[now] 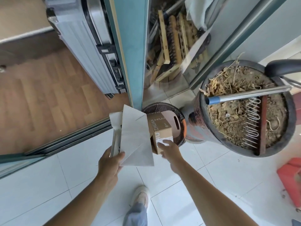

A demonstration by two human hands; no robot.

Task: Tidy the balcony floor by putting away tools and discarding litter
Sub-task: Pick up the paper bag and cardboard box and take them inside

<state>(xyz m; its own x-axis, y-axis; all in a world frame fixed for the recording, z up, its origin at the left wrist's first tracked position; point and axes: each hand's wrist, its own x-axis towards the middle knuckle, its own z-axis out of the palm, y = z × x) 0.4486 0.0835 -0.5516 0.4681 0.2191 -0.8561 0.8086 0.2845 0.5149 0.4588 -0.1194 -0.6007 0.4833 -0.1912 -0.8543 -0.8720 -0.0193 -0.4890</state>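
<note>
My left hand [110, 162] grips a bundle of white paper sheets [133, 137] by its lower edge, held up beside the bin. My right hand [169, 150] reaches forward with fingers spread and touches the near end of a brown cardboard box [160, 128]. The box lies across the rim of a small round bin [183, 118] lined with a black bag, partly hidden behind the paper.
A large dark pot of dry soil [244, 111] stands right of the bin, with a metal rake [254, 121] and its pole lying across it. A red object [291, 180] lies on the white tiles at right. A sliding door frame [135, 62] and suitcase [84, 38] are ahead.
</note>
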